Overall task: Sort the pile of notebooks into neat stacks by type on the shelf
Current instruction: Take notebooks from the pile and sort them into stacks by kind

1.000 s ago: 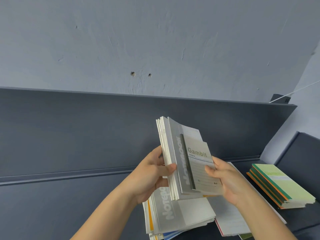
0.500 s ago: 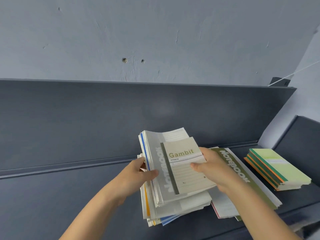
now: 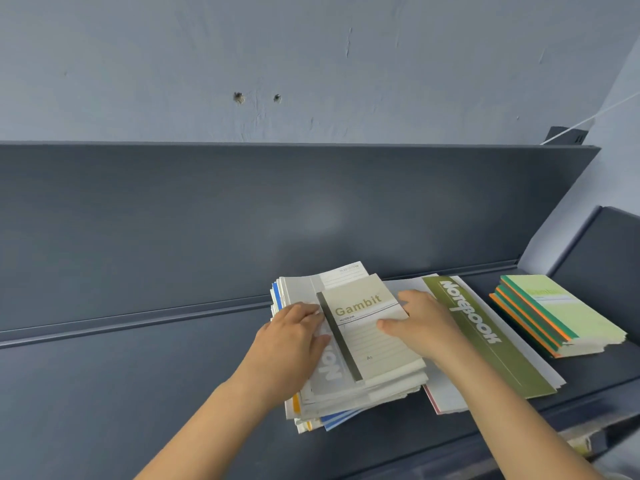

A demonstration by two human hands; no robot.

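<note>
A mixed pile of notebooks [image 3: 346, 400] lies on the dark grey shelf [image 3: 138, 393]. On top of it sits a small cream Gambit notebook [image 3: 374, 344] with a dark spine, over a larger grey Notebook cover [image 3: 298, 289]. My left hand [image 3: 291, 337] rests on the pile's left side, fingers lying flat on the grey cover beside the Gambit's spine. My right hand [image 3: 420, 323] holds the Gambit's right edge, thumb on its cover, fingers hidden beyond the edge. To the right lies a large olive-green Notebook [image 3: 491, 344] on white ones.
A neat stack of green and orange Gambit notebooks [image 3: 554, 317] sits at the shelf's right end. The shelf's back panel [image 3: 242, 220] rises behind, with a ledge along it. A blue-grey wall [image 3: 311, 64] is above. Bare shelf stretches to the left of the pile.
Both hands lowered the held bundle of notebooks from upright in the air down flat onto the pile. The camera tilted down, bringing the olive-green notebook into view.
</note>
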